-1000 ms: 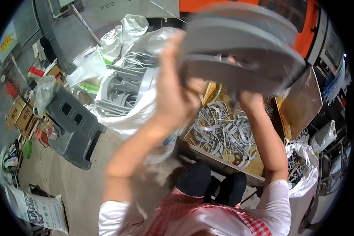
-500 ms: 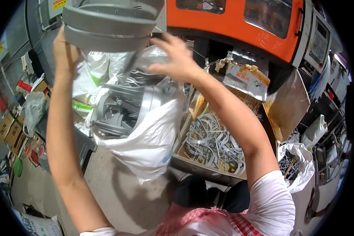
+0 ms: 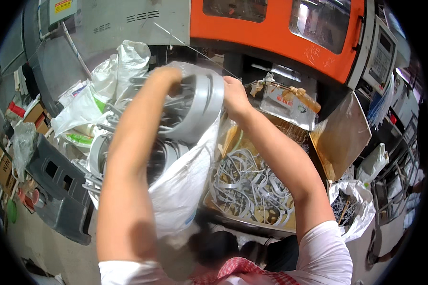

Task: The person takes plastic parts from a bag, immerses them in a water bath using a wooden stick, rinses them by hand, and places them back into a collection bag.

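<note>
A pair of stacked grey plastic rings (image 3: 207, 107) is tilted on edge at the mouth of a white woven sack (image 3: 185, 183). My left hand (image 3: 167, 80), slightly blurred, reaches over their left side and grips them, its fingertips hidden. Against their upper right edge is my right hand (image 3: 234, 97), its fingers bent round and partly out of sight. More grey curved parts (image 3: 97, 154) fill the sack below, with thin arms poking out on the left. My left forearm covers part of the sack.
Right of the sack stands a bin (image 3: 252, 228) of tangled grey plastic strips. An orange machine (image 3: 271, 33) is behind it. More white sacks (image 3: 104, 76) lean at the far left, near a dark grey plastic stool (image 3: 57, 190). Another sack (image 3: 361, 204) of scraps is at right.
The rings have come down from high above the sack to its mouth and turned on edge. My left hand moved down and right with them; my right hand, spread before, now meets their edge.
</note>
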The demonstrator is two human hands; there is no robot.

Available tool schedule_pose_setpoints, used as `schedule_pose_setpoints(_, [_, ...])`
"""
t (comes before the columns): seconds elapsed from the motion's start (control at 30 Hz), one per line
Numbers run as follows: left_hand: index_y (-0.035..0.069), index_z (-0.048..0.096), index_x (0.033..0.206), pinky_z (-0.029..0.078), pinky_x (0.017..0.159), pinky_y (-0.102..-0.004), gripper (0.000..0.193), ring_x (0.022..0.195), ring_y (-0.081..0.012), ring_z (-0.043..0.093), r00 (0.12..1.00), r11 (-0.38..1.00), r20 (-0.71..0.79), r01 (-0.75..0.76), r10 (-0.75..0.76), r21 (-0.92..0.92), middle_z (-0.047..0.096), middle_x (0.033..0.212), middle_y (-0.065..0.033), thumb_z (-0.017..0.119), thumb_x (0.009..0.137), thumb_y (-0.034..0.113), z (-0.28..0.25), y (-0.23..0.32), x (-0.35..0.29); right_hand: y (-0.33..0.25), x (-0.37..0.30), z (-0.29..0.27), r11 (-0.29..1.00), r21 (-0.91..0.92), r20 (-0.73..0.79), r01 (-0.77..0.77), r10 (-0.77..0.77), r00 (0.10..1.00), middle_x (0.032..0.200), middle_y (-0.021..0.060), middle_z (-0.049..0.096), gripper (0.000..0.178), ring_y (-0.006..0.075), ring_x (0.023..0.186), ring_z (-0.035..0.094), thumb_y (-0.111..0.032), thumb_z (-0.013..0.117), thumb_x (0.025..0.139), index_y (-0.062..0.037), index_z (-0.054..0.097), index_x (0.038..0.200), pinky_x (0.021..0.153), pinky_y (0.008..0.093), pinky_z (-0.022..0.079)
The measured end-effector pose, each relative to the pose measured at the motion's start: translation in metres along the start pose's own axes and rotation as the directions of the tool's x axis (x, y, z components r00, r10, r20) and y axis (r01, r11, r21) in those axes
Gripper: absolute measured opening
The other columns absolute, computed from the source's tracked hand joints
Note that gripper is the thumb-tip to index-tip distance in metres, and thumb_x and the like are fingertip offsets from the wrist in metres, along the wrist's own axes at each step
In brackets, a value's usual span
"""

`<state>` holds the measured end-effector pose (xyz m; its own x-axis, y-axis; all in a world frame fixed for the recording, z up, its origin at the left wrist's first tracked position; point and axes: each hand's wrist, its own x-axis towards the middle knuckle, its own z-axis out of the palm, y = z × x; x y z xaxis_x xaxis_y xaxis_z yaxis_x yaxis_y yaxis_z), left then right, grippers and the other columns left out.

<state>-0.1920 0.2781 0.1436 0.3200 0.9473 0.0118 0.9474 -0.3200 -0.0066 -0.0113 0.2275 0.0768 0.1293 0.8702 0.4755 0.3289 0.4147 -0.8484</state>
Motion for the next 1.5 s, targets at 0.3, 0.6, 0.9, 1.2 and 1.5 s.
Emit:
schedule_pose_setpoints(0.3, [0.007, 0.063, 0.097, 0.047, 0.076, -0.0362, 0.042, 0.09, -0.0301, 0.06, 0.979, 0.963, -0.166, -0.07, 0.116, 0.259, 0.062, 0.097, -0.0175, 0.072, 0.057, 0.014, 0.062, -0.077, 0.063, -0.046, -0.023, 0.0, 0.964, -0.25, 0.106, 0.092, -0.067, 0.992, 0.084, 0.0171, 0.062, 0.029, 0.0311, 0.08, 0.059, -0.026, 0.048, 0.083, -0.0001, 0.061, 0.086, 0.073, 0.0369, 0.045])
schedule_pose_setpoints(0.6, [0.001, 0.048, 0.119, 0.045, 0.079, -0.0314, 0.052, 0.098, -0.0221, 0.056, 0.924, 0.973, -0.322, 0.228, -0.208, 0.025, 0.058, 0.108, -0.015, 0.054, 0.083, 0.038, -0.006, -0.18, -0.17, -0.023, -0.041, -0.013, 0.956, -0.29, 0.121, 0.037, -0.002, 0.993, 0.109, 0.018, 0.055, 0.043, 0.0293, 0.099, 0.053, -0.029, 0.051, 0.081, -0.0007, 0.049, 0.113, 0.085, 0.0363, 0.04])
schedule_pose_setpoints(0.9, [0.002, 0.054, 0.106, 0.047, 0.065, -0.03, 0.038, 0.077, -0.0148, 0.055, 0.9, 0.199, 0.159, 0.257, -0.407, -0.946, 0.059, 0.09, -0.007, 0.045, 0.089, 0.035, 0.083, -0.151, -0.254, -0.103, -0.159, 0.061, 0.397, 0.065, 0.378, 0.915, -0.859, 0.346, 0.104, 0.0128, 0.058, 0.032, 0.0283, 0.106, 0.05, -0.036, 0.057, 0.078, -0.0071, 0.061, 0.091, 0.095, 0.0387, 0.031])
schedule_pose_setpoints(1.2, [-0.002, 0.057, 0.084, 0.048, 0.052, -0.0364, 0.016, 0.063, -0.0245, 0.06, 0.87, 0.769, 0.083, 0.471, -0.487, -0.432, 0.059, 0.073, -0.0136, 0.056, 0.07, 0.005, 0.073, -0.154, -0.241, -0.092, -0.152, 0.076, 0.413, -0.192, 0.859, 0.89, -0.368, 0.356, 0.054, 0.0129, 0.056, 0.045, 0.0315, 0.055, 0.057, -0.046, 0.046, 0.082, -0.009, 0.062, 0.063, 0.062, 0.0415, 0.046])
schedule_pose_setpoints(1.5, [-0.001, 0.058, 0.075, 0.046, 0.059, -0.0353, 0.009, 0.062, -0.0298, 0.059, 0.764, 0.983, -0.619, 0.131, -0.185, -0.133, 0.06, 0.069, -0.0175, 0.055, 0.066, 0.002, 0.052, -0.173, -0.245, -0.102, -0.158, 0.074, 0.424, -0.281, 0.885, 0.861, -0.231, 0.403, 0.062, 0.0109, 0.061, 0.048, 0.0295, 0.062, 0.06, -0.052, 0.045, 0.081, -0.0132, 0.068, 0.065, 0.056, 0.0396, 0.047])
